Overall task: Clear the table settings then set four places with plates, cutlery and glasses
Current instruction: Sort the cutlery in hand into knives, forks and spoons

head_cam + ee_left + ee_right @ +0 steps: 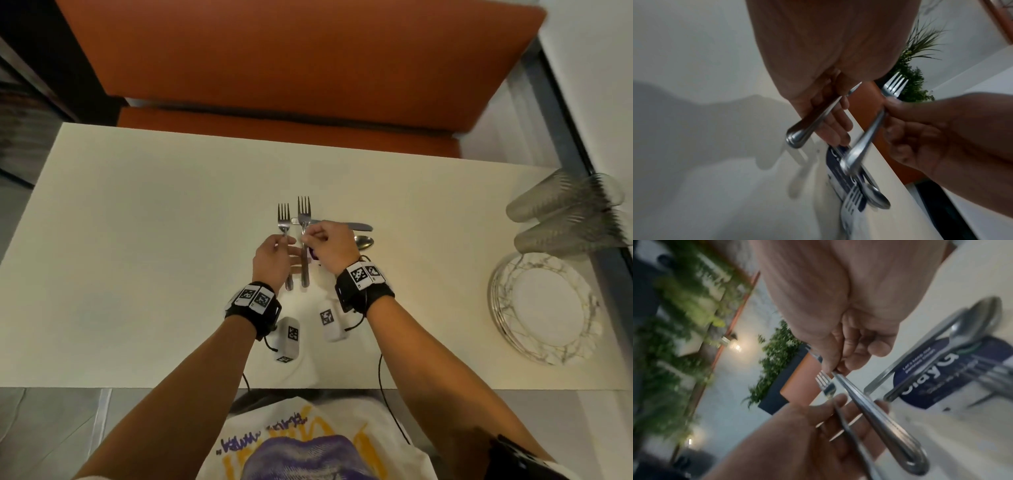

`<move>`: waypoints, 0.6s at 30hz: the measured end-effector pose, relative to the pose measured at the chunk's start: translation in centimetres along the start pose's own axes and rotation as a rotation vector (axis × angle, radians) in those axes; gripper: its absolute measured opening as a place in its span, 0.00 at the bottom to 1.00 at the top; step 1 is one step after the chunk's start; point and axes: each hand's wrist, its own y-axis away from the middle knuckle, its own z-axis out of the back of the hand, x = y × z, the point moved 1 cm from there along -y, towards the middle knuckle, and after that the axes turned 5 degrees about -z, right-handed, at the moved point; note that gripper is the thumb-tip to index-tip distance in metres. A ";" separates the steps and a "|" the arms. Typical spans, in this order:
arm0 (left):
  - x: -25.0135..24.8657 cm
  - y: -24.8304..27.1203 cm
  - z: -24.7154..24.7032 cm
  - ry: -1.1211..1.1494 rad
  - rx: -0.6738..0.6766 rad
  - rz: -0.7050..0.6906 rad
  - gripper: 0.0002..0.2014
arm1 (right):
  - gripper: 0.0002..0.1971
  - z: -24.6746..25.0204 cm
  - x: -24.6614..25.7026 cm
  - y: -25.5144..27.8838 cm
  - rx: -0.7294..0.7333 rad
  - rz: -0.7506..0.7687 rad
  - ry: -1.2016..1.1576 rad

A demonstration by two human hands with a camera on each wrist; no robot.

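Note:
Over the middle of the cream table [144,219] each hand lifts one steel fork, tines pointing away from me. My left hand [283,241] pinches the neck of the smaller fork [283,217]; its handle [797,138] runs under the palm. My right hand [309,234] pinches the larger fork [303,210] by thumb and forefinger [833,368], and its handle [885,423] hangs toward me. Just behind the right hand a knife [356,225] and a spoon [364,242] lie on the table. More cutlery [877,199] rests on a dark blue card [937,378].
A stack of white plates [544,308] with gold veining sits at the table's right end, with clear ribbed glasses [565,212] lying on their sides behind it. An orange bench [291,68] runs along the far edge. Potted greenery [914,84] stands beyond.

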 end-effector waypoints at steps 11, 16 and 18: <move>-1.0 1.1 -2.8 0.022 0.093 0.060 0.14 | 0.14 1.2 -0.7 -0.5 -0.210 -0.088 -0.063; -1.5 1.6 -2.5 0.016 0.153 0.054 0.12 | 0.11 2.2 -0.4 -1.3 -0.226 -0.081 -0.067; -1.6 1.8 -2.5 0.037 0.166 0.053 0.13 | 0.11 2.2 -0.4 -1.3 -0.215 -0.080 -0.052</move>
